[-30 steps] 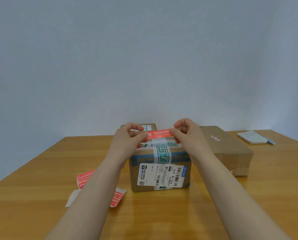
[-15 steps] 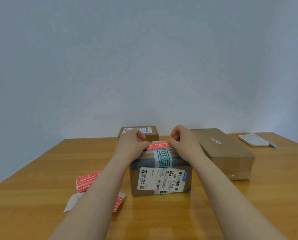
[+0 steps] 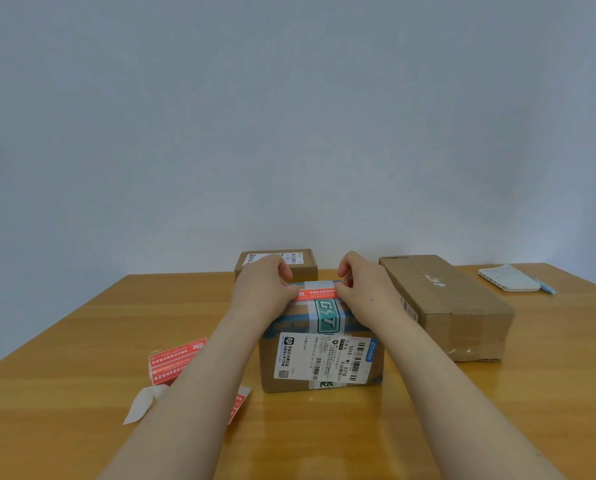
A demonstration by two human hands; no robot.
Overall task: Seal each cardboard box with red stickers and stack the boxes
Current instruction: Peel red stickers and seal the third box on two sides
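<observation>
Head view: left hand (image 3: 262, 289) and right hand (image 3: 366, 289) are pinching 1 red sticker (image 3: 315, 294) on nearest box (image 3: 324, 362).
Sticker sheets (image 3: 175, 358) are lying partly hidden; 2 other boxes (image 3: 445, 306) behind.

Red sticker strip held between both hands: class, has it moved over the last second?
Yes. The red rectangular sticker came down to the labelled brown cardboard box's top front edge.

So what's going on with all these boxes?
A person is sealing parcels. The left hand and right hand each pinch an end of a red sticker, setting it on the top front edge of the labelled box. A small box sits behind it and a long box to its right, unstacked. Spare stickers lie on the table.
</observation>
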